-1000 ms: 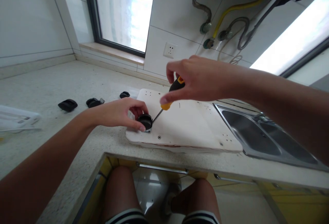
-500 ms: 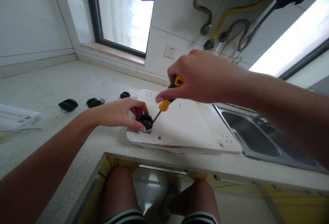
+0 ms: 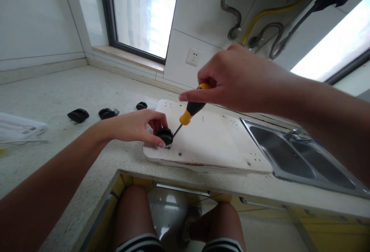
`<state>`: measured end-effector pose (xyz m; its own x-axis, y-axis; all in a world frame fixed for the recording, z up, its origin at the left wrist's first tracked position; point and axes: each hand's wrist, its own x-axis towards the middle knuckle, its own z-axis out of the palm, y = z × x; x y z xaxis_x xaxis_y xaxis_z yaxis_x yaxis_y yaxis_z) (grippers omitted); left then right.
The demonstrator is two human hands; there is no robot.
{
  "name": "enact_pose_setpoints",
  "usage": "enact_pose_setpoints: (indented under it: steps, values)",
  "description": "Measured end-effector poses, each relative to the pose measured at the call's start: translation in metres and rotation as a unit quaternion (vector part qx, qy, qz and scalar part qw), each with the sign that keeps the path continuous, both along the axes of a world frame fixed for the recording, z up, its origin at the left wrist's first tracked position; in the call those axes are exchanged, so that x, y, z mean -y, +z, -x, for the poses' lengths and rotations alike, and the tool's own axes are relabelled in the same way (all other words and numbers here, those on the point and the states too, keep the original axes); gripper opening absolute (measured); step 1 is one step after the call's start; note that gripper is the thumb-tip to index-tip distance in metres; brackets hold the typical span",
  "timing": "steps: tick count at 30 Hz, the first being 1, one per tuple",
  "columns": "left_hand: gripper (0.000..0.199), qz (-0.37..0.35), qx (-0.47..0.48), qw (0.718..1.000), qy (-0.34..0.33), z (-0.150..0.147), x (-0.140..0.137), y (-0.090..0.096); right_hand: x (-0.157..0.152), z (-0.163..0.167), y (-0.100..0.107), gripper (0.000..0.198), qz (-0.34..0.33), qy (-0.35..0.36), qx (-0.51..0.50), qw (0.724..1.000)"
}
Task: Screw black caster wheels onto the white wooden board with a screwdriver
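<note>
Black caster [image 3: 165,136] is pinched between thumb and fingers of the left hand [image 3: 140,125], held upright at the near left corner of the white board [image 3: 208,140]. Yellow-and-black screwdriver [image 3: 194,107] is gripped near the handle's top end by the right hand [image 3: 228,79], thumb extended. Shaft is slanted down to just beside the caster; exact tip contact can't be made out. Board is laid flat on the bench [image 3: 86,90], next to the steel sink [image 3: 279,151]. Three more casters [image 3: 107,114] are set on the bench, beyond the left forearm.
</note>
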<state>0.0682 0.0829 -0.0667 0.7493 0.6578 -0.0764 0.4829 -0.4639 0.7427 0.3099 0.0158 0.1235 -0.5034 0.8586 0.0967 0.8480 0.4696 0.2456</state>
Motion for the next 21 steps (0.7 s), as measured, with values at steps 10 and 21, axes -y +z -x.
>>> enact_pose_setpoints:
  steps: [10,21]
  values:
    - [0.055,-0.01,0.015,1.0,-0.012,-0.0003,-0.0006,-0.0021,0.0043,0.0008,-0.0007,0.062,-0.003,-0.019,0.039,0.999]
    - [0.054,-0.006,0.017,1.0,-0.008,-0.0006,-0.0005,-0.0026,0.0071,0.0022,-0.0024,0.046,0.017,0.025,0.022,0.999]
